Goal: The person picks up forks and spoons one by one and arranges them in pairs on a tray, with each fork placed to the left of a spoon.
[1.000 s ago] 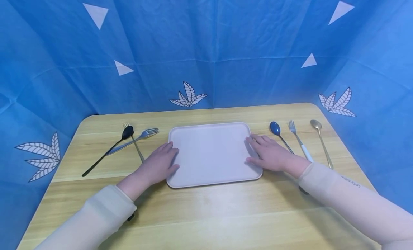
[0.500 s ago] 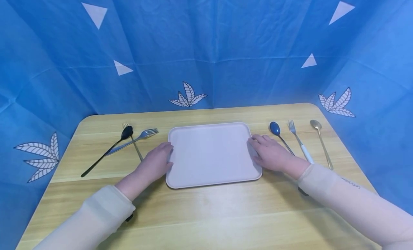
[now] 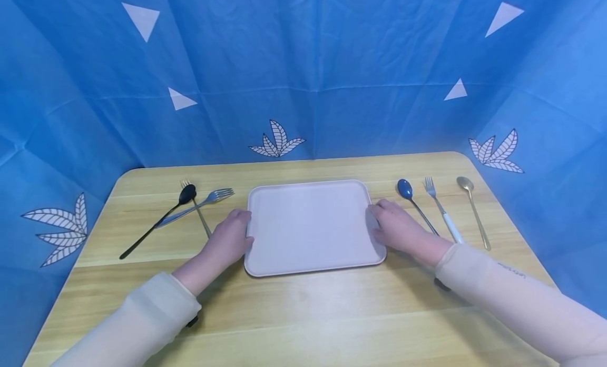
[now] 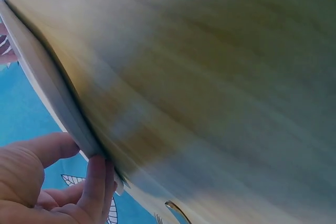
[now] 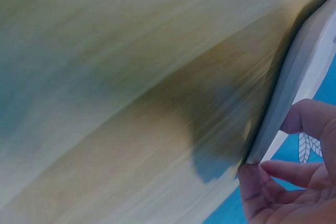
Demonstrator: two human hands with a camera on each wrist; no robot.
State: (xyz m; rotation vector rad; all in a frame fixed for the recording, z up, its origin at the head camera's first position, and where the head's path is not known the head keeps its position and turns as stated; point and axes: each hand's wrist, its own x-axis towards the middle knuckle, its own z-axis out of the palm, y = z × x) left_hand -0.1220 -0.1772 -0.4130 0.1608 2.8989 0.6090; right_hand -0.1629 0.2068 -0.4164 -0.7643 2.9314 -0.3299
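A pale rectangular tray [image 3: 310, 227] with a low raised rim lies at the middle of the wooden table. My left hand [image 3: 228, 238] pinches its left short edge; in the left wrist view, the thumb is at the rim and the fingers [image 4: 94, 182] bend against the tray's side [image 4: 63, 98]. On the opposite short edge, my right hand [image 3: 398, 227] grips in the same way. The right wrist view has its fingertips [image 5: 249, 179] low at the tray's side wall [image 5: 286, 87], close over the tabletop.
Left of the tray, a black spoon [image 3: 187, 194], a silver-blue fork [image 3: 218, 195] and another thin fork [image 3: 203, 219] lie crossed. To the right lie a dark blue spoon [image 3: 404, 189], a white-handled fork [image 3: 450, 227] and a gold spoon [image 3: 464, 183]. Blue cloth [image 3: 313, 67] surrounds the table.
Both hands have drawn outward from over the tray's surface to its short edges, and their fingers have closed on the rim. The tray and cutlery stay in place.
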